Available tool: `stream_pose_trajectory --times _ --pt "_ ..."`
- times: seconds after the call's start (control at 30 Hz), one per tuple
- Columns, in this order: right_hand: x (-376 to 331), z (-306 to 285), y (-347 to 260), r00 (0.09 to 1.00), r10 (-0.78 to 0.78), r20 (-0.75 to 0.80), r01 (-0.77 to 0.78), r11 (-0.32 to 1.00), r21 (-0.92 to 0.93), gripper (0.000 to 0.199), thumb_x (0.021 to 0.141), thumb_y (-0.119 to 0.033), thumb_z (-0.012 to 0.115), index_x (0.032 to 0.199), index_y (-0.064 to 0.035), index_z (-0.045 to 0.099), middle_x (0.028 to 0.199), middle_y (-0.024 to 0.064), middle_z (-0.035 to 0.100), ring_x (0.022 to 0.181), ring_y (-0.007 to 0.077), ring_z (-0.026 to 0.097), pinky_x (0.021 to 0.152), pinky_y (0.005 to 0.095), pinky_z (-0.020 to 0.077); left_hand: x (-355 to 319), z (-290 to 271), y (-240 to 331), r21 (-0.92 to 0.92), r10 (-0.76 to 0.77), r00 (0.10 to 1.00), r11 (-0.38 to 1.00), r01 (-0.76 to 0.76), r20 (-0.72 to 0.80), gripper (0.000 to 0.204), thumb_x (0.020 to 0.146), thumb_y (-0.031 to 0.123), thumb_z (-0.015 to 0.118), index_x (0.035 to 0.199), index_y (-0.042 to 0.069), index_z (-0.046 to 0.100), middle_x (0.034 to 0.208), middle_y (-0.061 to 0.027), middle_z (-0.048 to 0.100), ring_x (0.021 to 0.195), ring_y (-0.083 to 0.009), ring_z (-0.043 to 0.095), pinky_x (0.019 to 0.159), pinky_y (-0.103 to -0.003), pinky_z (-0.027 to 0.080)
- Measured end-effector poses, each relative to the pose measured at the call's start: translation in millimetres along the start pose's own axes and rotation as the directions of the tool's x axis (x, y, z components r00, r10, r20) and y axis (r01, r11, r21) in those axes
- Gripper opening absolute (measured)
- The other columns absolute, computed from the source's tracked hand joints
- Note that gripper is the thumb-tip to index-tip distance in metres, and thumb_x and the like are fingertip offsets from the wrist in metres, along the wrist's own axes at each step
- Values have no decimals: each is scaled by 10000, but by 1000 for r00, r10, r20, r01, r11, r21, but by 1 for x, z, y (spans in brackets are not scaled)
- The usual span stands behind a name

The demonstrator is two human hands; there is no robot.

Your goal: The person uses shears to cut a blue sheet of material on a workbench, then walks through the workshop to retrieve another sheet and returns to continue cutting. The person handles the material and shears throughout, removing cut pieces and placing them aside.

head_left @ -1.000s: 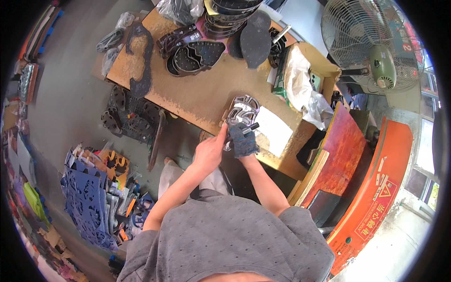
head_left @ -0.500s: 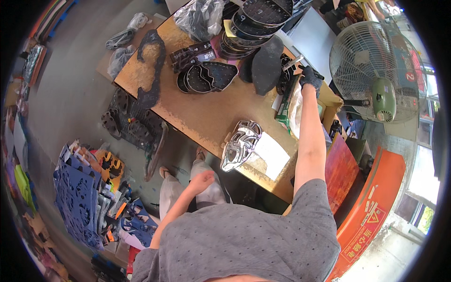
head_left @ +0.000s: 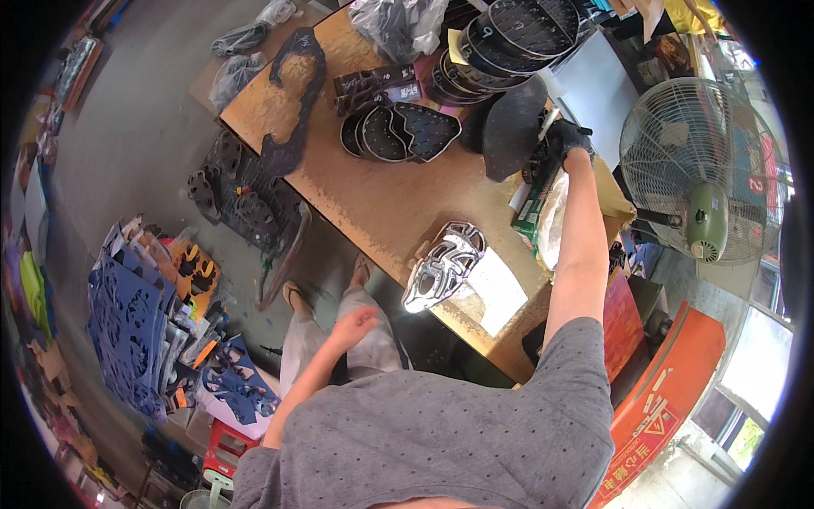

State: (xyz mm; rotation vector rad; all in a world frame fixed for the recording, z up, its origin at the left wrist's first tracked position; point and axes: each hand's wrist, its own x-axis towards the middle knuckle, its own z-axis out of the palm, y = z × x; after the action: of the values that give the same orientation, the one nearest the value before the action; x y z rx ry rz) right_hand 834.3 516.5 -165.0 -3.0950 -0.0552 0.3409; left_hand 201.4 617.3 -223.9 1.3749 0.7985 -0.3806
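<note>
My right hand [head_left: 566, 142], in a black glove, reaches over the table's right side. Its fingers are curled around something I cannot make out; a dark tip sticks out to the right. A silver cylindrical pen-like tool [head_left: 549, 123] stands just beside them. My left hand [head_left: 354, 326] is bare, held low before my thigh, its fingers curled with nothing visible in them. On the table's near edge lies a silvery-white metal cutting die [head_left: 443, 265] with curved openings. A white sheet [head_left: 500, 291] lies beside it. Below my right wrist is a green box [head_left: 529, 216] with clear plastic.
Black curved-edged dies [head_left: 398, 131] lie on the brown table [head_left: 365, 199], with ringed dies [head_left: 517, 42] stacked behind. A black sole-shaped piece [head_left: 515, 127] rests near my right hand. A fan [head_left: 705, 216] stands right, above an orange panel [head_left: 670, 399]. Blue cut sheets [head_left: 127, 318] stand left.
The view has shifted, so the table appears further right and slightly lower. My right hand's gloved fingers have drawn in closer together near the silver tool. My left hand stays low, curled.
</note>
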Motion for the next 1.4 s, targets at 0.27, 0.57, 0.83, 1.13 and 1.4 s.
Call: stream_pose_trajectory --times 0.27,0.57,0.83,1.13,1.4 --pt "-29 -1 4 994 22 -109 48 804 593 357 818 -183 611 1138 -28 580 779 66 606 602 144 536 512 271 417 0 -5 6 -180 2 997 984 12 75 401 875 227 600 1200 3 528 1091 -82 616 994 -168 580 844 -288 458" --pt "-307 61 85 951 -26 307 -292 239 926 209 849 -237 576 956 -65 628 723 49 599 513 145 524 486 291 484 40 24 61 -657 -65 923 684 319 380 521 931 474 447 1271 79 456 1177 -16 556 1038 -140 522 882 -311 412" --pt "-468 96 53 512 -260 818 -833 -384 399 685 861 -680 267 1149 -114 524 1032 69 572 889 273 533 779 418 428 20 14 123 -630 -29 884 691 356 467 449 977 445 315 1191 106 519 1107 -8 593 989 -130 547 862 -300 420" --pt "-420 129 -1 797 -78 599 -576 -396 715 533 805 -487 431 1125 -79 556 1091 100 608 960 264 580 852 402 459 11 16 171 -662 67 852 662 352 520 444 943 465 402 1179 126 569 1182 -12 591 1061 -128 527 870 -290 385" --pt "-462 62 -61 997 -78 -2 25 300 954 270 742 -254 616 916 -50 652 959 105 666 934 260 621 846 380 478 -37 -73 116 -582 301 915 808 -96 267 407 888 344 578 1183 62 570 967 -7 591 854 -92 522 703 -232 429"
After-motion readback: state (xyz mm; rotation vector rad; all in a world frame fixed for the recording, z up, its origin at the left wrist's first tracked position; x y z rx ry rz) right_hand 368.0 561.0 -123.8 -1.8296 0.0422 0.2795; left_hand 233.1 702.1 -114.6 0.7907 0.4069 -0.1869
